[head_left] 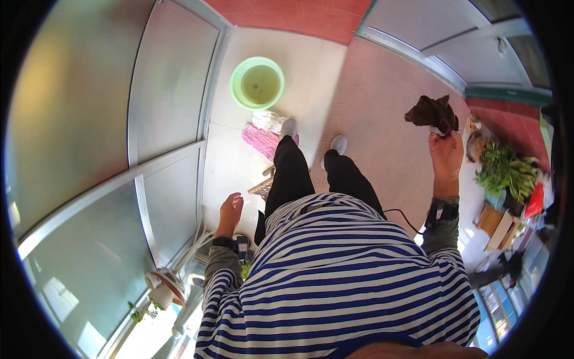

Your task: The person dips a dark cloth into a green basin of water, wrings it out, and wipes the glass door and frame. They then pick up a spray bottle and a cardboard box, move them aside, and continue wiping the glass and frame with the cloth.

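My right hand (447, 154) is raised out to the right, its fingers closed on a crumpled dark brown cloth (436, 113). A small pale patch shows where the fingers grip it. The cloth hangs clear of the floor; its exact kind does not show. My left hand (230, 213) hangs low on the left, near a small wooden stool (262, 186) partly hidden by my leg. Its fingers are loosely curled and apart, with nothing visible in them. A light green basin (237, 84) with murky water stands ahead on the tiles.
A pink patterned cloth (260, 141) and a whitish bundle (269, 121) lie between the basin and my left foot. Frosted glass panels (173, 78) line the left. Leafy green plants (507, 170) and a cardboard box (501, 230) stand right. A thin black cable (404, 214) runs to my right wrist.
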A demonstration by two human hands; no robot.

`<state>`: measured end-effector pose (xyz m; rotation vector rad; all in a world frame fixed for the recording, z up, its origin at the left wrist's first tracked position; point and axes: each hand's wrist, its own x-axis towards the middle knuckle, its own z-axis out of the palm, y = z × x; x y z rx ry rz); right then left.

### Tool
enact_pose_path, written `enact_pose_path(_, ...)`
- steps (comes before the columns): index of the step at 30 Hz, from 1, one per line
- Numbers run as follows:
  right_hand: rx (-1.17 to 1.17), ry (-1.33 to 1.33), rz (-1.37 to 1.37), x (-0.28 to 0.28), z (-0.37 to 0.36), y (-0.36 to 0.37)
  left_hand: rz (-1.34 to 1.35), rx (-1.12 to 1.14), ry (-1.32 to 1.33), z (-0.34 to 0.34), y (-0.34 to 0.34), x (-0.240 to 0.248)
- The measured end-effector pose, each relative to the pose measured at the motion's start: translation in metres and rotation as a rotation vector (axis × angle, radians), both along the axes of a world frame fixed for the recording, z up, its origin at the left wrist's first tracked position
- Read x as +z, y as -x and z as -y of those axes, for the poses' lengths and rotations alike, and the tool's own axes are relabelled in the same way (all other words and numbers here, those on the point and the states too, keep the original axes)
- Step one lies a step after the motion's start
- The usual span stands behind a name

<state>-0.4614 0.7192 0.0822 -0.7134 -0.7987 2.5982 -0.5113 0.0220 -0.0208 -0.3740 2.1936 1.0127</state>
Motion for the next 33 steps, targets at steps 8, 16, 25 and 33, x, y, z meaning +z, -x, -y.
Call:
enact_pose_path(8,0.306,0.063,-0.032,0.006,0.029,0.107,0.003,0.261,-0.061,-0.005,-0.079,-0.009)
enact_pose_path(16,0.521,0.106,0.005,0.003,0.049,0.188,0.046,0.391,0.035,-0.014,-0.139,-0.024)
enact_pose_path(25,0.755,0.145,0.194,-0.035,0.179,0.314,-0.186,0.531,-0.267,-0.045,-0.023,-0.067)
enact_pose_path(33,0.905,-0.239,0.527,-0.161,0.316,0.419,-0.205,0.634,-0.322,-0.084,0.106,-0.138)
